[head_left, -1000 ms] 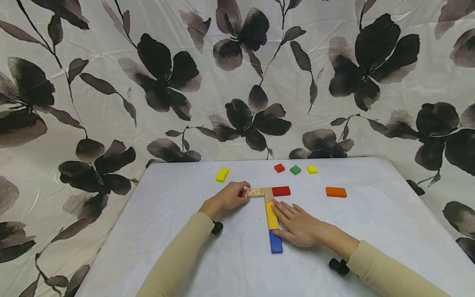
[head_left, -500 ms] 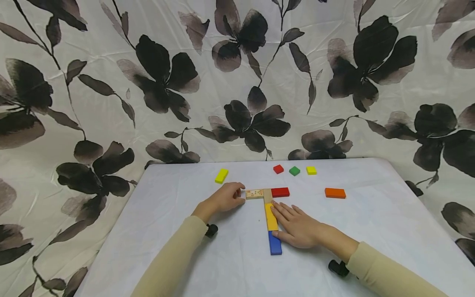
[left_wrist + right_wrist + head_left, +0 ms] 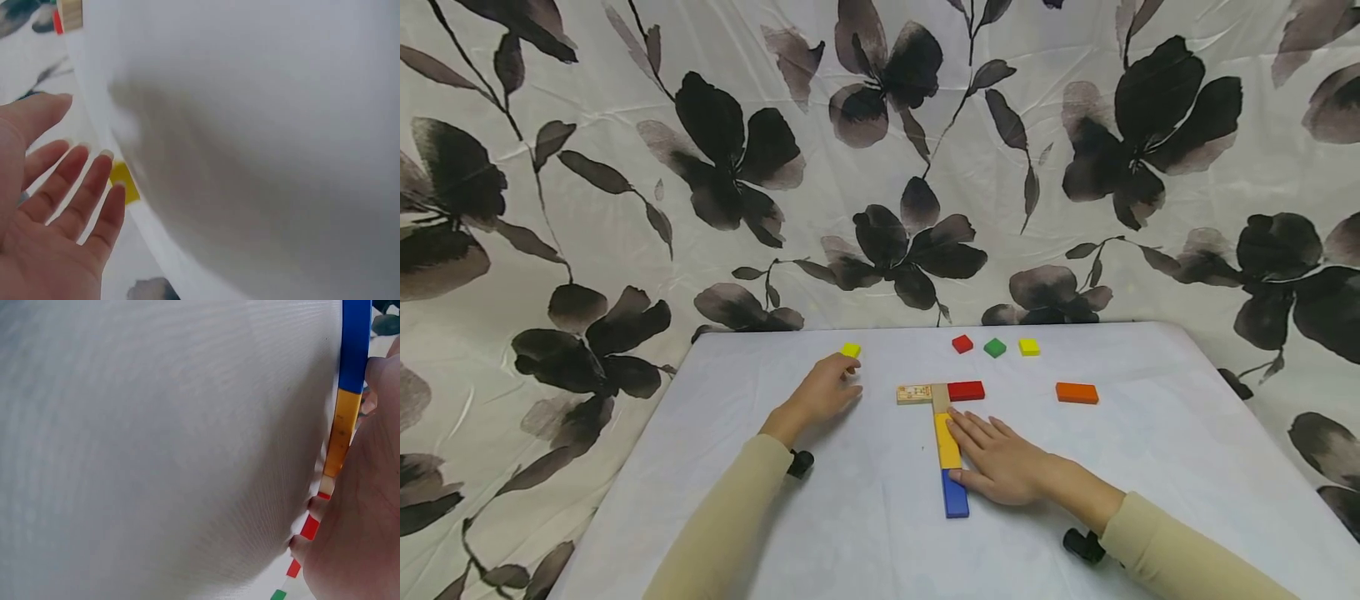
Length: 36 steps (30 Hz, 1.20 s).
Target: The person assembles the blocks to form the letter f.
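My left hand (image 3: 820,392) is just in front of a bright yellow block (image 3: 851,350) at the table's far left and partly covers it. In the left wrist view its fingers (image 3: 75,181) are loosely bent and hold nothing; the yellow block (image 3: 127,182) shows behind them. My right hand (image 3: 1003,458) rests with fingers extended along a column of blocks, touching the dark yellow block (image 3: 948,446) and the blue block (image 3: 955,497). Above these lies a plain wooden block (image 3: 941,398), with a printed wooden block (image 3: 913,395) on its left and a red block (image 3: 966,390) on its right.
Small red (image 3: 962,343), green (image 3: 995,347) and yellow (image 3: 1029,347) blocks lie near the back edge of the white table (image 3: 850,533). An orange block (image 3: 1077,392) lies to the right. Behind hangs a flower-patterned cloth (image 3: 895,150).
My left hand has left the printed wooden block's left end and moved left and back to the bright yellow block. My right hand and the joined blocks have stayed put.
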Available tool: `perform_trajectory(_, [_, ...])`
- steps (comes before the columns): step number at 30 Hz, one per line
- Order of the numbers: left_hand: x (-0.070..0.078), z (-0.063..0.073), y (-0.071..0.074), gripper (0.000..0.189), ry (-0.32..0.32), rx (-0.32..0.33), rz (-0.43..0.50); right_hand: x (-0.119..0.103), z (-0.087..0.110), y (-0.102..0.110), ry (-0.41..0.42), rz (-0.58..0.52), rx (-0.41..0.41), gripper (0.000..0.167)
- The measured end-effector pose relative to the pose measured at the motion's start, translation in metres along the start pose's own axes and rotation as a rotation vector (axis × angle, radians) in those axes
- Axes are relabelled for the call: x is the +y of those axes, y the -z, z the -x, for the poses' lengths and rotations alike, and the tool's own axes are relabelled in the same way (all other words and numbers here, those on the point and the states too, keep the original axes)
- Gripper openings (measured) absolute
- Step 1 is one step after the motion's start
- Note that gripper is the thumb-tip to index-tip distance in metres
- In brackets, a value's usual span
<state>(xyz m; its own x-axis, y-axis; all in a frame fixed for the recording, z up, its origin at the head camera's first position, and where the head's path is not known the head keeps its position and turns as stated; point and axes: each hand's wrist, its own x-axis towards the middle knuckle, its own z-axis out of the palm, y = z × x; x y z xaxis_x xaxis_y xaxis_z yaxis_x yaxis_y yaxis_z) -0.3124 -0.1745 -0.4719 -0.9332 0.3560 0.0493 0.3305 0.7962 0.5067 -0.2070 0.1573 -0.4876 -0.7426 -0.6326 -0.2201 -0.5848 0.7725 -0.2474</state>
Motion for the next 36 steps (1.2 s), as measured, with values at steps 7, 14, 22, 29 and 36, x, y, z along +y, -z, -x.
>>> perform_trajectory(7, [-0.017,-0.008,0.008,0.046,0.068,0.064,-0.017,0.000,0.001,0.001,0.011,-0.005,0.002,0.084])
perform_trajectory(14, [-0.026,-0.020,0.013,0.058,0.116,0.023,0.013,0.000,0.001,0.003,0.001,-0.005,-0.002,0.084])
perform_trajectory(22, [-0.039,-0.034,0.015,0.075,0.123,-0.107,0.031,0.002,0.000,0.001,-0.006,0.000,-0.003,0.085])
perform_trajectory(29, [-0.044,-0.039,0.013,0.073,0.104,-0.149,0.085,0.003,-0.001,0.001,-0.012,-0.007,-0.006,0.086])
perform_trajectory(36, [-0.036,-0.040,0.017,0.071,0.132,-0.193,0.105,0.002,-0.001,0.000,-0.009,-0.013,-0.001,0.086])
